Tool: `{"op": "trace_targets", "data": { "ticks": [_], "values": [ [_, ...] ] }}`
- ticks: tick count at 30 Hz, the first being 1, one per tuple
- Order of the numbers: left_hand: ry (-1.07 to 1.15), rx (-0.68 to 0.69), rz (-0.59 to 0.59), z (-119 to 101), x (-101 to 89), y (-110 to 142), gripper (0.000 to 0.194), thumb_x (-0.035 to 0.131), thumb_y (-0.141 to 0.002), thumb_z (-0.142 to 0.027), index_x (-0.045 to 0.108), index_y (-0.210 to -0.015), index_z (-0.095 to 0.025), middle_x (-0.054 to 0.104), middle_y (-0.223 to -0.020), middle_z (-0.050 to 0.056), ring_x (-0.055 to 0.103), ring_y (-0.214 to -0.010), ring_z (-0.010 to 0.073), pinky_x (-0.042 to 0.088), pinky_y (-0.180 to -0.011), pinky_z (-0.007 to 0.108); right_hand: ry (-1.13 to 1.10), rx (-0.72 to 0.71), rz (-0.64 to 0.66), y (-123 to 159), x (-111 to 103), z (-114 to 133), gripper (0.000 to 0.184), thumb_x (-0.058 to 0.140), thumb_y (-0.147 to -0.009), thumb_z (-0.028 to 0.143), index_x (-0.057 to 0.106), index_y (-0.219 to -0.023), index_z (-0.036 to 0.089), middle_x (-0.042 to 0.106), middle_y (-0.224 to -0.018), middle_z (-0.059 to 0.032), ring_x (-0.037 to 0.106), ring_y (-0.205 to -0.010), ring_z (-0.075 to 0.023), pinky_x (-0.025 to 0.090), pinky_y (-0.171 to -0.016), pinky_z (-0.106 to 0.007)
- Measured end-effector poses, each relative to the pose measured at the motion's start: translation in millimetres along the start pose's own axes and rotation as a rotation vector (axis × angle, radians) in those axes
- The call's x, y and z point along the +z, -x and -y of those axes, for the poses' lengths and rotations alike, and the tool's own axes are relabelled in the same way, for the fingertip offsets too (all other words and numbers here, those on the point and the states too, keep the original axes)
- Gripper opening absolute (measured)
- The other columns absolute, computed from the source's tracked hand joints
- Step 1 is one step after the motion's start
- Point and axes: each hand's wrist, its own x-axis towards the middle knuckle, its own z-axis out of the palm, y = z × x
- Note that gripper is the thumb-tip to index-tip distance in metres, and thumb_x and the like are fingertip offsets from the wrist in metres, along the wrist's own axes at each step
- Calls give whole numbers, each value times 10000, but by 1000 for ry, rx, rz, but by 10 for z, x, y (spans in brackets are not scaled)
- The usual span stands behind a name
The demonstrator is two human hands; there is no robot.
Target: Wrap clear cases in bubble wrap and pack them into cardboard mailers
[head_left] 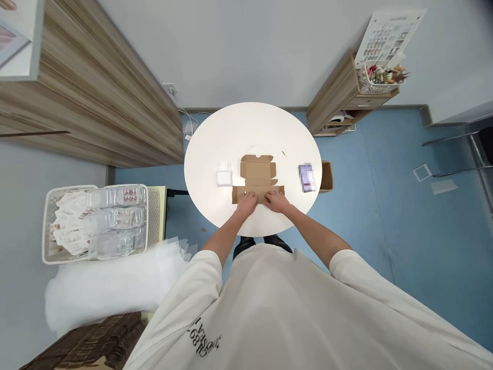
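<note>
Left hand (247, 202) and right hand (276, 200) touch the unfolded carton (258, 170) on its six-o'clock side; whether pinching, I cannot tell.

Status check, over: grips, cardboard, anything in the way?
Left grip, right grip: both on near end of the cardboard. Cardboard opened out on the white table. White square item left, purple item right, neither touching the cardboard.

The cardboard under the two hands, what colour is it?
The cardboard is brown, as the head view shows.
</note>
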Motion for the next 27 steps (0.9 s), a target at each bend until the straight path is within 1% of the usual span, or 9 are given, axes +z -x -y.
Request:
{"op": "trace_targets", "data": {
  "ticks": [1, 3, 5, 7, 10, 14, 17, 21, 27],
  "values": [
    [6, -9, 18, 1, -6, -25, 230, 554, -954, -227, 650, -1147, -146, 621, -1203, 156, 598, -1107, 298, 423, -953, 426, -15, 9, 0, -52, -63, -15, 404, 449, -1013, 420, 614, -1294, 181, 593, -1366, -163, 543, -1219, -329, 420, -1003, -457],
    [14, -6, 33, 12, -6, -51, 234, 555, -948, -205, 655, -1150, -141, 617, -1196, 157, 602, -1091, 296, 429, -938, 424, -21, 4, -36, -190, -206, -50, 378, 420, -1017, 345, 600, -1306, 179, 585, -1372, -161, 540, -1223, -315, 417, -1012, -444],
    [16, 3, 32, 24, 7, -51, 233, 555, -944, -191, 658, -1146, -137, 611, -1190, 157, 604, -1075, 292, 431, -937, 425, -18, 5, -96, -368, -355, -87, 379, 396, -1006, 280, 581, -1322, 179, 548, -1418, -161, 520, -1246, -310, 408, -1031, -441],
    [13, 1, 22, 29, 25, -37, 226, 540, -948, -176, 658, -1135, -130, 605, -1186, 156, 605, -1060, 287, 436, -933, 422, -24, 24, -135, -566, -485, -121, 401, 392, -994, 275, 549, -1348, 172, 500, -1464, -168, 497, -1261, -321, 411, -1033, -450],
    [7, -8, 1, 21, 50, -14, 225, 515, -953, -151, 648, -1132, -129, 599, -1184, 151, 599, -1063, 282, 441, -930, 417, -11, 61, -122, -834, -609, -166, 461, 423, -961, 289, 490, -1400, 165, 393, -1550, -182, 433, -1316, -356, 385, -1062, -496],
    [14, -12, 2, 11, 67, -2, 222, 510, -946, -132, 636, -1129, -140, 599, -1167, 140, 587, -1079, 280, 450, -912, 411, -3, 106, -98, -1029, -649, -218, 527, 434, -929, 301, 438, -1438, 164, 338, -1577, -188, 377, -1342, -376, 363, -1066, -538],
    [24, -7, -3, 13, 76, 2, 238, 503, -942, -124, 627, -1144, -137, 593, -1174, 148, 584, -1075, 284, 457, -893, 417, -1, 118, -103, -1063, -633, -247, 585, 423, -914, 300, 385, -1485, 179, 306, -1604, -179, 331, -1360, -392, 343, -1060, -575],
    [45, -8, -22, 13, 93, 15, 252, 496, -937, -117, 625, -1152, -133, 588, -1190, 160, 579, -1076, 293, 453, -909, 431, 16, 112, -102, -1058, -598, -267, 664, 443, -891, 324, 334, -1529, 177, 269, -1631, -175, 294, -1367, -419, 304, -1063, -606],
    [62, -15, -39, 3, 119, 44, 298, 484, -932, -113, 607, -1202, -144, 580, -1234, 163, 566, -1126, 297, 454, -908, 421, 11, 98, -120, -1056, -579, -273, 642, 510, -874, 393, 411, -1468, 171, 298, -1612, -181, 316, -1364, -411, 323, -1065, -574]
  ]
}}
